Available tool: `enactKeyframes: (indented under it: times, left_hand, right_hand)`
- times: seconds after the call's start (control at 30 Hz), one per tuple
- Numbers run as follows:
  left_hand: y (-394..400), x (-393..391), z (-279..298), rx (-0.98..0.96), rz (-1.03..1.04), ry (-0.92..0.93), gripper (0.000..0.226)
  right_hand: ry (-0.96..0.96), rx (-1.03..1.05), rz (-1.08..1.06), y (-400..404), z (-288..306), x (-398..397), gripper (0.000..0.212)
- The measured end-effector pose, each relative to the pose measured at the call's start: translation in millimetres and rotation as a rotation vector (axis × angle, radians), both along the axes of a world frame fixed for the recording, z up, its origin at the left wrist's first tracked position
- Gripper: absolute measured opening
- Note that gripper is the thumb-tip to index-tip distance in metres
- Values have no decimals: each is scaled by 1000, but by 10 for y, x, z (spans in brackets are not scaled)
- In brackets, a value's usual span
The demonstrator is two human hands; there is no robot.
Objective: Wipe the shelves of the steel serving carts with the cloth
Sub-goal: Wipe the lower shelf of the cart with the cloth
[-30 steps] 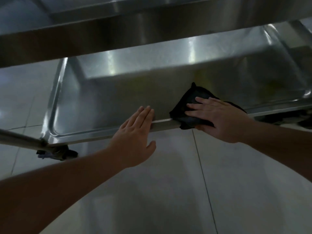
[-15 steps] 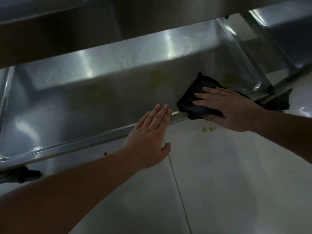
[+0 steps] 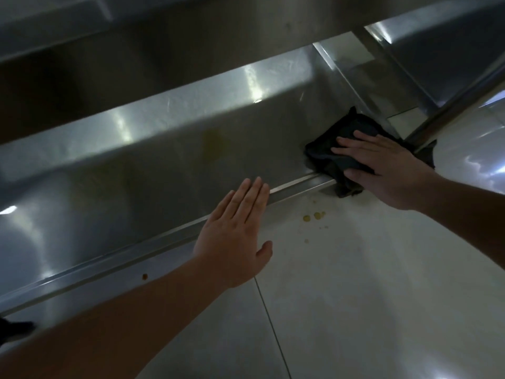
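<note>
Two bare hands are seen over the lowest shelf (image 3: 164,170) of a steel serving cart, above a pale tiled floor (image 3: 355,283) on which a few yellowish drops (image 3: 314,216) are spattered just below the shelf's front rim. Nearest, the left hand (image 3: 235,236) is laid flat and released, grasping nothing, its fingertips resting on that rim. Farther along, the right hand (image 3: 382,170) is pressed palm-down with fingers spread on the dark cloth (image 3: 336,157), which is pinned rather than clenched.

Since a second ago, the cloth has been carried along the front edge to the shelf's right-hand corner, close to the cart's upright post (image 3: 459,105). From this it is judged that one pass along the rim is nearly finished.

The cloth lies mostly beneath the right palm, bunched over the rim, with a fold hanging off the front edge. Faint yellowish smears (image 3: 210,138) are visible farther back on the shelf, so more wiping is judged necessary.
</note>
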State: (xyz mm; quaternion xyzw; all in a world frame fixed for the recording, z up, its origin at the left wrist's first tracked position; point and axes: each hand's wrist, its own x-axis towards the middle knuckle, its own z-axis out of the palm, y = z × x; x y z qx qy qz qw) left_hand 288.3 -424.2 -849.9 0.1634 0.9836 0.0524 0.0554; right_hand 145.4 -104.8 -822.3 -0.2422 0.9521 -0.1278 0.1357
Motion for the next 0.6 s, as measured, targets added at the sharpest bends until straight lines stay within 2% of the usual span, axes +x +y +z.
enactKeyframes:
  times: [0.13,0.23,0.43,0.5,0.6]
  left_hand:
    - [-18,1,25,-10,-3,-7,98]
    - [-42,-6,51,-19,-19,-21,99]
    - [-57,4,40,-41,-29,-23,100]
    - [-49,-4,34,-52,-27,-22,101]
    - [-33,-5,30,-68,-23,-35,101]
  right_hand:
    - [-39,69,-178,-224,-65,-223,62]
    - [30,114,-299,-434,-88,-520,63]
    - [88,81,-367,-841,25,-1203,64]
    - [86,63,-301,-1004,69,-1148,62]
    - [91,-12,12,-1147,55,-591,58]
